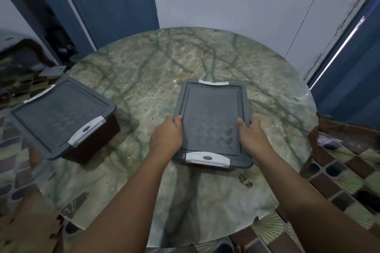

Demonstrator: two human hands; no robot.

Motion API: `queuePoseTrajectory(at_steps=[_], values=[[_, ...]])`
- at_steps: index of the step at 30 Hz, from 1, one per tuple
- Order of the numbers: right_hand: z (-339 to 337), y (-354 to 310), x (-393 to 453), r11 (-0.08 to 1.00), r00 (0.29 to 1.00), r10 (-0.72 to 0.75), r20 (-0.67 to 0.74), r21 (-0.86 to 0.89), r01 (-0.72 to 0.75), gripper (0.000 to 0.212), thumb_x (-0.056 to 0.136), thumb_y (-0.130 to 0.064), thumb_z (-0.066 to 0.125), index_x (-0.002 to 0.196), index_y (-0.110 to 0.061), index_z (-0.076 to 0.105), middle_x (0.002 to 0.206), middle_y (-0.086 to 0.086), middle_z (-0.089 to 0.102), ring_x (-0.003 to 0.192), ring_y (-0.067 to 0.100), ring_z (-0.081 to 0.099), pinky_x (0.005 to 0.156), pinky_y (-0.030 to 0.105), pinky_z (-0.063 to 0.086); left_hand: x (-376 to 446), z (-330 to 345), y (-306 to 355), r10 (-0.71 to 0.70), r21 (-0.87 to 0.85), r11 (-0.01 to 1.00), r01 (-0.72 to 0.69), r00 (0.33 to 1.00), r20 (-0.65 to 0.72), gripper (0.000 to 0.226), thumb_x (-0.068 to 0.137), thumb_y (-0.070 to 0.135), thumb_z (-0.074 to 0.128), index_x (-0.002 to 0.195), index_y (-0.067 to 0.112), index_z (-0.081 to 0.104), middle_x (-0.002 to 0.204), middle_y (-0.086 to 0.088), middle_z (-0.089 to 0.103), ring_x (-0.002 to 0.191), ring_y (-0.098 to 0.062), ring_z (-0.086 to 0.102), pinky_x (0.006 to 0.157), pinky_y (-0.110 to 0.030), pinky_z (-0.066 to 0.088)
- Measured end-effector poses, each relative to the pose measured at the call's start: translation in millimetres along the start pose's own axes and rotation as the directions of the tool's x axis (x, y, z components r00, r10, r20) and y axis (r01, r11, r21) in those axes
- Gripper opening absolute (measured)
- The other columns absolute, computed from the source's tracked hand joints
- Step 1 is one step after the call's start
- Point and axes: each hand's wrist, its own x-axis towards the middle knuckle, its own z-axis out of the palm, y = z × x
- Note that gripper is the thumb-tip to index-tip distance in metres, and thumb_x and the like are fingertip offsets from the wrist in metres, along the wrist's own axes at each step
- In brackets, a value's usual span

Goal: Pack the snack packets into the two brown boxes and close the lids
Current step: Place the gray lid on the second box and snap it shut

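Two brown boxes with grey lids and white latches stand on the round marble table (144, 80). The left box (61, 117) is lidded and sits near the table's left edge, untouched. The middle box (211, 117) has its grey lid on top. My left hand (167, 136) grips the lid's left edge, thumb on top. On the opposite edge, my right hand (251, 136) holds the lid the same way. No snack packets are in sight; the boxes' insides are hidden.
The table stands against a white wall with blue doors at the left and right. A patterned tiled floor (339, 172) surrounds the table. A brown cardboard piece (30, 222) lies at the lower left.
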Motion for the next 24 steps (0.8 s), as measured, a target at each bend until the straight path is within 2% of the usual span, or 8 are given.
queuePoseTrajectory(at_steps=[4, 9, 12, 17, 24], values=[[0.4, 1.0, 0.1, 0.997, 0.997, -0.071, -0.037, -0.042, 0.069, 0.037, 0.106, -0.051, 0.040, 0.119, -0.017, 0.045, 0.100, 0.001, 0.057, 0.102, 0.034, 0.060, 0.094, 0.051, 0.051, 7.1, 3.9, -0.8, -0.017, -0.156, 0.988, 0.022, 0.999, 0.035, 0.047, 0.105, 0.055, 0.028, 0.104, 0.012, 0.048, 0.092, -0.012, 0.064, 0.083, -0.036, 0.065, 0.074, -0.044, 0.052], [3.4, 4.7, 8.3, 0.991, 0.993, -0.092, -0.072, -0.102, 0.085, 0.041, 0.106, -0.052, 0.037, 0.109, -0.013, 0.048, 0.094, 0.003, 0.057, 0.088, 0.027, 0.059, 0.084, 0.047, 0.051, 13.6, 6.3, 0.0, 0.015, -0.149, 0.989, -0.014, 1.000, 0.005, 0.044, 0.107, 0.049, 0.030, 0.100, 0.011, 0.050, 0.082, -0.003, 0.056, 0.076, -0.024, 0.057, 0.061, -0.037, 0.037], [4.6, 0.2, 19.7, 0.988, 0.990, -0.106, -0.095, -0.125, 0.094, 0.041, 0.106, -0.051, 0.037, 0.107, -0.012, 0.049, 0.093, 0.004, 0.057, 0.083, 0.023, 0.057, 0.076, 0.042, 0.046, 24.4, 8.5, 3.3, 0.019, -0.155, 0.988, -0.021, 1.000, -0.014, 0.045, 0.107, 0.050, 0.030, 0.101, 0.012, 0.052, 0.085, -0.004, 0.058, 0.078, -0.025, 0.058, 0.065, -0.038, 0.040], [4.6, -17.0, 59.5, 0.980, 0.988, -0.119, -0.104, -0.174, 0.099, 0.041, 0.106, -0.052, 0.036, 0.103, -0.013, 0.049, 0.091, 0.006, 0.057, 0.088, 0.030, 0.057, 0.077, 0.043, 0.046, 57.0, 14.4, 20.1, -0.002, -0.192, 0.981, -0.004, 0.999, -0.033, 0.043, 0.107, 0.049, 0.031, 0.095, 0.013, 0.051, 0.083, -0.003, 0.058, 0.077, -0.025, 0.057, 0.064, -0.037, 0.040], [8.4, -46.6, 134.8, 0.968, 0.984, -0.156, -0.088, -0.212, 0.135, 0.040, 0.105, -0.054, 0.035, 0.107, -0.016, 0.049, 0.095, 0.004, 0.058, 0.091, 0.030, 0.058, 0.077, 0.042, 0.046, 124.1, 22.5, 48.7, -0.040, -0.195, 0.980, 0.026, 0.997, -0.071, 0.045, 0.107, 0.050, 0.031, 0.102, 0.012, 0.054, 0.089, -0.006, 0.062, 0.081, -0.029, 0.061, 0.067, -0.039, 0.047]])
